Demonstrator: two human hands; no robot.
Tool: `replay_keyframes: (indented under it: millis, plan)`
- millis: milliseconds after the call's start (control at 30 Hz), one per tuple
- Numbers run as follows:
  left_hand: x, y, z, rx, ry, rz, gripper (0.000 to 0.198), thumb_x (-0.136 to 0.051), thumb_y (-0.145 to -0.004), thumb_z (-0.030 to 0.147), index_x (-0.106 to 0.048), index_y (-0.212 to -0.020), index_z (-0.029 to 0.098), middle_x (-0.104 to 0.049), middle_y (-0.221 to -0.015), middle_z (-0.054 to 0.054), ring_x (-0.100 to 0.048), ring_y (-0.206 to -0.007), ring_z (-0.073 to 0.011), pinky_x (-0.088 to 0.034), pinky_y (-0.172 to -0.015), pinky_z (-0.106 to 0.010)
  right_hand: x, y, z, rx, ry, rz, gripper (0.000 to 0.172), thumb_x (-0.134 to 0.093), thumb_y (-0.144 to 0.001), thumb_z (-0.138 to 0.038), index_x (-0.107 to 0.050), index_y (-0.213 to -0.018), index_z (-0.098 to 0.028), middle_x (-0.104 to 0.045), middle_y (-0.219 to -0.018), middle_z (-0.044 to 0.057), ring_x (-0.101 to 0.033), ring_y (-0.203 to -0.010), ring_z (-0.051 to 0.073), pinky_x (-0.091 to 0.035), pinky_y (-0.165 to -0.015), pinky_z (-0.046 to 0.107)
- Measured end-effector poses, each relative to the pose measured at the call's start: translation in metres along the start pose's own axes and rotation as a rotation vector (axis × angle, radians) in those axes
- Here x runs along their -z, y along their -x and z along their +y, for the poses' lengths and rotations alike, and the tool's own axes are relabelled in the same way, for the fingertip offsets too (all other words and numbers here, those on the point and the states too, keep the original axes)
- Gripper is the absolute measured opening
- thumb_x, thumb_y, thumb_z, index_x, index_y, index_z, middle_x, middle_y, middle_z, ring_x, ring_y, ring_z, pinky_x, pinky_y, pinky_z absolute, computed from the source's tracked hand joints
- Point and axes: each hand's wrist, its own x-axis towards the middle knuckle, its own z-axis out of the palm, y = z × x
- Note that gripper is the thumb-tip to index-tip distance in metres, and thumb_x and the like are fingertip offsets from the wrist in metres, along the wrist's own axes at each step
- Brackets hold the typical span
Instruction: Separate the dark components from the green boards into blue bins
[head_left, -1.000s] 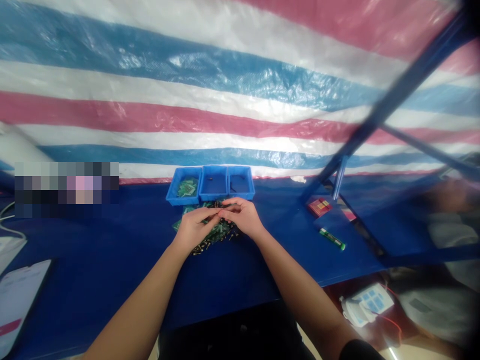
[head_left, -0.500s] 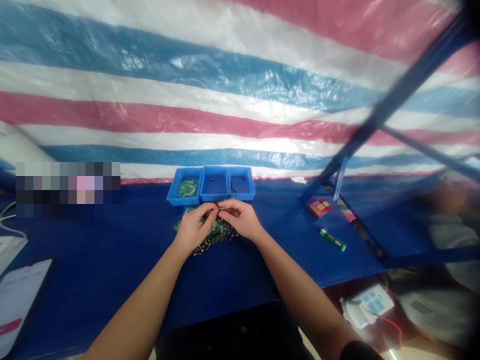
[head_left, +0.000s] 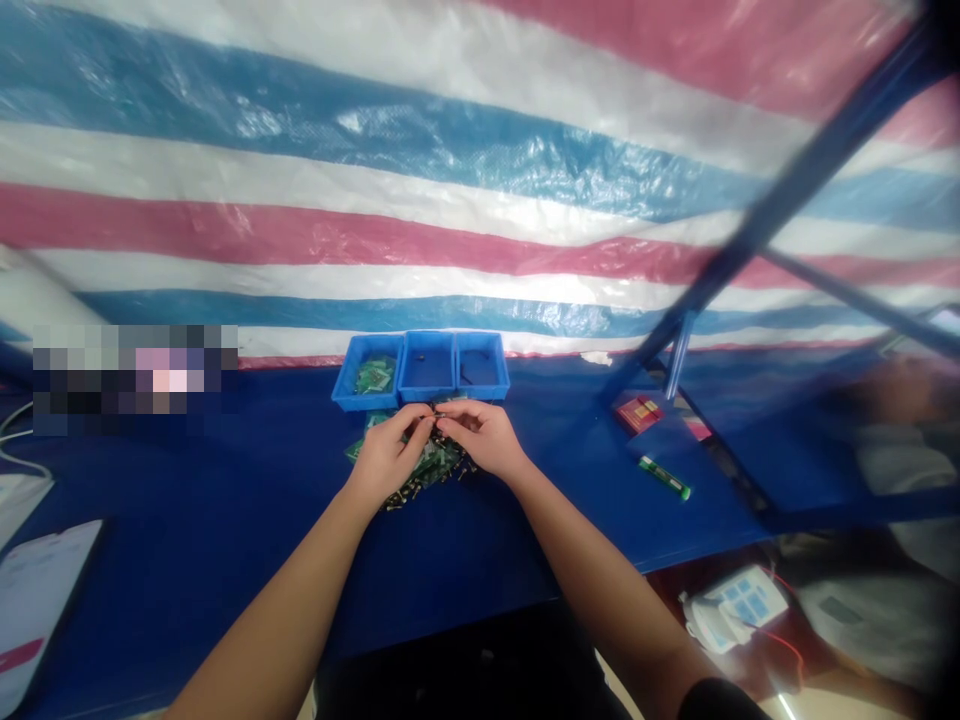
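Observation:
My left hand (head_left: pixel 390 452) and my right hand (head_left: pixel 480 436) meet fingertip to fingertip above a pile of small green circuit boards and dark screws (head_left: pixel 426 468) on the blue table (head_left: pixel 187 520). Both hands pinch a tiny dark part between them, too small to name. Just behind the hands stand three joined blue bins (head_left: pixel 421 368): the left one holds green boards, the middle and right ones hold only a few small dark bits.
A green stick-shaped board (head_left: pixel 664 478) and a red box (head_left: pixel 639 412) lie to the right. A blue metal frame post (head_left: pixel 757 230) slants up on the right. A white device (head_left: pixel 34 600) lies at the left edge. A striped tarp (head_left: pixel 450 180) hangs behind.
The fingertips of both hands have shifted slightly as they work the small part; the arms stay in place.

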Motion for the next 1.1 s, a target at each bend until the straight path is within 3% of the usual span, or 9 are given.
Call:
replay_keyframes:
  millis: [233,500,800,933,1100]
  plan:
    - [-0.0017,-0.0004,-0.0009,-0.006,-0.039,-0.001,0.03,-0.042,-0.096,0.044,-0.061,-0.099,0.021,-0.067,-0.077,0.0,-0.061,-0.065,-0.0129,-0.045,-0.062,-0.021,0.0004,-0.0018,0.0039,-0.057,0.001,0.009,0.028,-0.069,-0.079,-0.041,-0.073,-0.096,-0.02,-0.074,-0.089,0.005,-0.07,-0.076,0.018,-0.058,-0.076,0.032]
    - [-0.0023,-0.0007,-0.0023,0.003,-0.042,-0.002,0.03,-0.042,-0.096,0.045,-0.061,-0.097,0.021,-0.065,-0.07,0.001,-0.06,-0.06,-0.0126,-0.044,-0.057,-0.021,-0.0003,-0.0009,0.0018,0.014,0.022,0.028,0.027,-0.071,-0.077,-0.038,-0.072,-0.099,-0.021,-0.073,-0.102,0.006,-0.069,-0.091,0.019,-0.057,-0.084,0.033]
    - [-0.0049,-0.0003,-0.0066,-0.006,-0.038,0.068,0.025,-0.052,-0.093,0.039,-0.065,-0.105,0.021,-0.07,-0.08,-0.001,-0.064,-0.068,-0.0136,-0.047,-0.061,-0.021,0.0001,-0.0012,0.0003,-0.012,0.026,0.03,0.027,-0.071,-0.078,-0.039,-0.073,-0.097,-0.02,-0.073,-0.099,0.006,-0.069,-0.09,0.02,-0.057,-0.083,0.033]
    - [-0.0027,-0.0011,-0.0057,-0.045,-0.063,0.043,0.026,-0.049,-0.095,0.039,-0.067,-0.099,0.021,-0.071,-0.083,-0.001,-0.064,-0.07,-0.0136,-0.047,-0.065,-0.021,0.0001,-0.0006,-0.0033,0.001,0.018,0.023,0.032,-0.072,-0.077,-0.038,-0.071,-0.104,-0.02,-0.073,-0.093,0.005,-0.069,-0.086,0.019,-0.057,-0.081,0.033]
    - [-0.0025,-0.0012,-0.0043,-0.034,-0.057,0.015,0.028,-0.046,-0.096,0.04,-0.066,-0.097,0.02,-0.07,-0.076,-0.001,-0.063,-0.066,-0.0135,-0.046,-0.063,-0.021,-0.0004,-0.0001,-0.0033,0.014,0.005,0.027,0.027,-0.072,-0.077,-0.037,-0.072,-0.097,-0.019,-0.073,-0.098,0.007,-0.069,-0.089,0.02,-0.057,-0.083,0.034]
